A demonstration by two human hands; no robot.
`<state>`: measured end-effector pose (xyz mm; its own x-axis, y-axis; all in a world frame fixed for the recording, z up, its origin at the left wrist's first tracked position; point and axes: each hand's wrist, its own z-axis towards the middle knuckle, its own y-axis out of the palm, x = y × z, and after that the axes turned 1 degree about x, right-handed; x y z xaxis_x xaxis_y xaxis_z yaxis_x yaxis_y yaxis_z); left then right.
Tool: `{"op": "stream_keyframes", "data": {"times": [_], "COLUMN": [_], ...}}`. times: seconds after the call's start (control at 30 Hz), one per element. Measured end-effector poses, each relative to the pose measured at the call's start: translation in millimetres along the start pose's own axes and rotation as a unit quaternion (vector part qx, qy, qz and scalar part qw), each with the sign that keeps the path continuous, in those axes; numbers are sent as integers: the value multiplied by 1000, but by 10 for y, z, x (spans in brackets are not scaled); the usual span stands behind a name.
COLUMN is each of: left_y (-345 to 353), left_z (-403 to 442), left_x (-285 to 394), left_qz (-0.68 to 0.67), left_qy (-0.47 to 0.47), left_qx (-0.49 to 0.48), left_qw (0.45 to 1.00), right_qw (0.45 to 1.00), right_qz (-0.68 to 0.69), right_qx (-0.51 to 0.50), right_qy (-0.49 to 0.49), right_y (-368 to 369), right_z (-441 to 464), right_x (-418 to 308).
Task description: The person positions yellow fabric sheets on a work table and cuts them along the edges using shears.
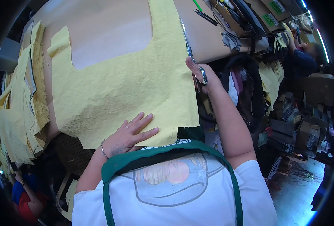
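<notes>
A large piece of yellow cloth lies over the table and hangs toward my body, with a wide cut-out at its far side. My left hand rests flat on its near edge, fingers spread, a ring and a bracelet on it. Metal scissors are gripped in my right hand, fingers through the handles, thumb upward. Their long blades point away from me along the cloth's right edge. How far the blades are parted is hard to see.
A brown-covered table is under the cloth. More yellow pieces are stacked at left. Black snips, a green pen and a box of tools are at upper right. Other people work at both sides; cardboard boxes stand at right.
</notes>
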<state>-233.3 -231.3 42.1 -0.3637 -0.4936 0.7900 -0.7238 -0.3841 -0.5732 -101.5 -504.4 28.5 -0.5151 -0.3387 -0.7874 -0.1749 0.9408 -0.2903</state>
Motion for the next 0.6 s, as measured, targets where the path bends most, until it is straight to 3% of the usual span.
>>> {"op": "stream_keyframes", "data": {"times": [0.23,0.33,0.6], "left_y": [-2,11,-89], "left_z": [-1,-7,-61], "left_x": [-21,-52,3], "left_qz": [-39,-57,-128], "left_qy": [34,43,28], "left_qx": [22,31,-25], "left_qw": [998,997,991], "right_qw": [997,1000,997], "right_qz": [-27,-6,40], "right_qx": [28,-24,-61], "right_qy": [-71,6,39], "right_y": [2,-47,-33], "right_z": [164,131,211], "right_x": [192,118,-226]}}
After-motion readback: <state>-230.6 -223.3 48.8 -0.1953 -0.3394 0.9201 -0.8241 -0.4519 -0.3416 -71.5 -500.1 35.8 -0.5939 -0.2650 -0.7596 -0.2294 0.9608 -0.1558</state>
